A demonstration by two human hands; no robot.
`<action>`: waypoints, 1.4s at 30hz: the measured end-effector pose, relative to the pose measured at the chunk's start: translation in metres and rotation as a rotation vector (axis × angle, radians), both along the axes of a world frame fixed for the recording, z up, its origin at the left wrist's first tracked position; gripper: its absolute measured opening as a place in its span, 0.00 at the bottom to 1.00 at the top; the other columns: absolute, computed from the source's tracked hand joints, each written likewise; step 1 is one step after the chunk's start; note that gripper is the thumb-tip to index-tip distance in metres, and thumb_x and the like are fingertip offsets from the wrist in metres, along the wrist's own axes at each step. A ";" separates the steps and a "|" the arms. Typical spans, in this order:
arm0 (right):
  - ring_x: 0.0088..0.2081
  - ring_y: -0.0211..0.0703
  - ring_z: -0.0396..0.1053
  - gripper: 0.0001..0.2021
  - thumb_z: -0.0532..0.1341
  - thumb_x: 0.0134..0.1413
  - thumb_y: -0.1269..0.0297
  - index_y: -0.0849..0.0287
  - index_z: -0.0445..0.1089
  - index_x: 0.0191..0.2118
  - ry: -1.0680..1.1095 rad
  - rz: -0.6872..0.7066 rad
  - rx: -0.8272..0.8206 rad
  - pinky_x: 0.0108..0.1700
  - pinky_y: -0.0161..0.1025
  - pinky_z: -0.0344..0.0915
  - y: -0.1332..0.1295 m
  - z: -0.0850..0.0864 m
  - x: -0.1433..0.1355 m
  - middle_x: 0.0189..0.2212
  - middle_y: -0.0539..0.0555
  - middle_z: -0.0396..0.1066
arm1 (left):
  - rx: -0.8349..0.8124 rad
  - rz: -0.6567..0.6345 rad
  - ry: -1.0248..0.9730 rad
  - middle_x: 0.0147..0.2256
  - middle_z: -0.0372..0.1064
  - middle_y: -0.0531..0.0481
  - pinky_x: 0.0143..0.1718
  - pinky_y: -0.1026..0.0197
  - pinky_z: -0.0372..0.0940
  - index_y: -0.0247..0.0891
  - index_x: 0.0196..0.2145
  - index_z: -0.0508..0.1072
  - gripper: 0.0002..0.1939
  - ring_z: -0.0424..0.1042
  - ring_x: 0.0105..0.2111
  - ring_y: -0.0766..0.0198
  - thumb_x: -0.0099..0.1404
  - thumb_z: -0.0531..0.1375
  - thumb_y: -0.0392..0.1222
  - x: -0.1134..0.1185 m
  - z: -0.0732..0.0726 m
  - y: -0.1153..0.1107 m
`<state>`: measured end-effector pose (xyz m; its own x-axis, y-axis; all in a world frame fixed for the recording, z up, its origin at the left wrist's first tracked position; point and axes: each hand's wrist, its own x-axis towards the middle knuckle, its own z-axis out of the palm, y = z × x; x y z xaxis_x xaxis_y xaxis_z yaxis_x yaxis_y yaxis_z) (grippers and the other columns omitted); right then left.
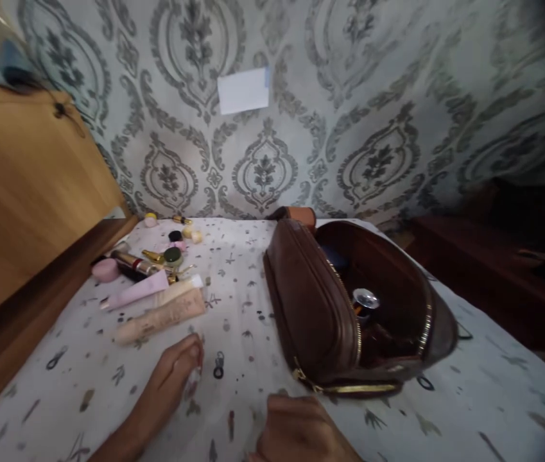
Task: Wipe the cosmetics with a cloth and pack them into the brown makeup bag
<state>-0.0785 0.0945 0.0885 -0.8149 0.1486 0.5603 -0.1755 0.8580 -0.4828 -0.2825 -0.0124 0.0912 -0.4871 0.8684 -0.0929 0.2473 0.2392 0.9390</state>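
Left hand (169, 378), 7 o'clock, curled around small clear item (192, 383). Right hand (296, 427), 6 o'clock, fisted; contents hidden. Brown bag (320, 308), 4 o'clock, unzipped, probably for easy reach. Tubes (161, 317), 8 o'clock, flat, likely steadier.

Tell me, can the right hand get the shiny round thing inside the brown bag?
Probably yes. The brown bag gapes open and the shiny round thing shows inside. The right hand is close by, but would have to reach over the bag's near rim.
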 end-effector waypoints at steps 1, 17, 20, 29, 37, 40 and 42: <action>0.20 0.35 0.57 0.25 0.48 0.70 0.62 0.58 0.58 0.18 0.005 -0.015 -0.049 0.24 0.36 0.51 -0.003 0.001 -0.009 0.14 0.48 0.59 | 0.027 0.004 -0.032 0.25 0.60 0.54 0.30 0.63 0.61 0.40 0.27 0.63 0.20 0.63 0.27 0.63 0.67 0.51 0.58 0.001 0.002 0.000; 0.20 0.34 0.55 0.12 0.55 0.57 0.56 0.60 0.68 0.36 -0.243 -0.088 -0.967 0.23 0.32 0.51 -0.035 -0.016 -0.085 0.18 0.46 0.64 | -0.228 0.184 0.842 0.40 0.75 0.48 0.43 0.56 0.64 0.41 0.43 0.70 0.15 0.72 0.42 0.54 0.69 0.48 0.48 -0.099 0.030 -0.005; 0.21 0.35 0.55 0.13 0.54 0.59 0.56 0.60 0.69 0.37 -0.234 -0.069 -0.916 0.24 0.32 0.50 -0.037 -0.023 -0.082 0.19 0.47 0.65 | -0.528 0.214 1.071 0.47 0.73 0.41 0.43 0.53 0.64 0.39 0.51 0.67 0.17 0.72 0.46 0.49 0.70 0.49 0.46 -0.127 0.039 -0.009; 0.21 0.35 0.57 0.13 0.54 0.60 0.57 0.61 0.69 0.37 -0.237 -0.066 -0.872 0.25 0.32 0.51 -0.035 -0.024 -0.082 0.18 0.47 0.66 | -0.655 0.036 1.173 0.49 0.70 0.38 0.42 0.51 0.65 0.37 0.47 0.71 0.13 0.71 0.48 0.47 0.69 0.52 0.41 -0.158 0.038 -0.010; 0.21 0.36 0.58 0.13 0.54 0.60 0.57 0.61 0.69 0.37 -0.243 -0.056 -0.866 0.26 0.33 0.52 -0.035 -0.023 -0.082 0.18 0.47 0.66 | -0.685 -0.114 1.172 0.46 0.73 0.41 0.42 0.53 0.65 0.41 0.46 0.74 0.13 0.72 0.47 0.47 0.65 0.56 0.43 -0.176 0.051 -0.042; 0.21 0.36 0.58 0.14 0.54 0.60 0.56 0.61 0.70 0.37 -0.261 -0.062 -0.869 0.26 0.33 0.51 -0.035 -0.023 -0.082 0.18 0.48 0.67 | -0.665 -0.153 1.146 0.46 0.74 0.43 0.42 0.56 0.66 0.42 0.48 0.75 0.16 0.73 0.46 0.51 0.64 0.58 0.47 -0.183 0.055 -0.040; 0.21 0.37 0.58 0.14 0.54 0.59 0.55 0.61 0.70 0.37 -0.273 -0.070 -0.874 0.26 0.34 0.52 -0.036 -0.023 -0.082 0.18 0.48 0.67 | -0.614 -0.150 1.153 0.50 0.73 0.46 0.44 0.58 0.67 0.44 0.52 0.72 0.18 0.73 0.48 0.54 0.67 0.54 0.47 -0.186 0.058 -0.030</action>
